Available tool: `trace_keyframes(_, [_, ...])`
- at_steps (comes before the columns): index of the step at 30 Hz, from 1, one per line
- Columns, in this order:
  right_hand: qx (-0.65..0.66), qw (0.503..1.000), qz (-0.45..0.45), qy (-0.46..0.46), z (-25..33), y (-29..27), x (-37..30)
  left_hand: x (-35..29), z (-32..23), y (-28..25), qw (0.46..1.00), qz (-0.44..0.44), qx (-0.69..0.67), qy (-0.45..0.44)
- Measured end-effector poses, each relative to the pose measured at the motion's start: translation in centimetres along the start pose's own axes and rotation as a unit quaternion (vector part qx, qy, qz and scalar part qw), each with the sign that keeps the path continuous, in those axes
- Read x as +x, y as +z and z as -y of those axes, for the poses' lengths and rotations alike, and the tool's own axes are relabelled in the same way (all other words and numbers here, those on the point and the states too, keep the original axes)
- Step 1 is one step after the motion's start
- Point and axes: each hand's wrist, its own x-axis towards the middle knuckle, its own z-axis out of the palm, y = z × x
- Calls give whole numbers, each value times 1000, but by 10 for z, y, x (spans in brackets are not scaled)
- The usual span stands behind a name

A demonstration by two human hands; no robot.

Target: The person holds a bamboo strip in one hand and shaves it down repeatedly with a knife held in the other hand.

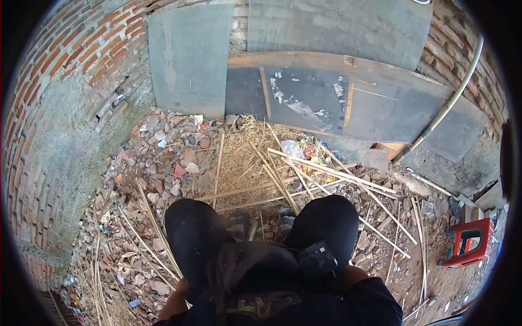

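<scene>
My bent knees in dark trousers [197, 231] fill the lower middle, and my feet in grey sandals [237, 224] show between them. Beside my left thigh a short stretch of left forearm [175, 301] is bare. My right forearm [352, 276] comes out of a dark sleeve next to the right thigh. Both forearms pass behind the thighs, so the hands and whatever they may hold are hidden. A small black device [318, 259] rests at my right thigh. Ahead of my feet lies dry straw [244, 157], with thin wooden strips [337, 173] crossed over it.
Broken brick rubble [168, 163] covers the ground at left. A brick wall [65, 125] rises there. Sheet panels [190, 60] stand along the back, with a pale pipe [451, 100] leaning at right. A red plastic stool [468, 243] lies tipped at far right.
</scene>
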Motion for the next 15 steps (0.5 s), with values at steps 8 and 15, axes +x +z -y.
trace_keyframes(8, [13, 999, -50, -17, -13, -13, 3, -11, -6, -3, 999, -10, 30, -19])
trace_keyframes(15, [12, 976, -192, -103, -51, -53, 3, 15, 12, 16, 996, -29, 88, 17])
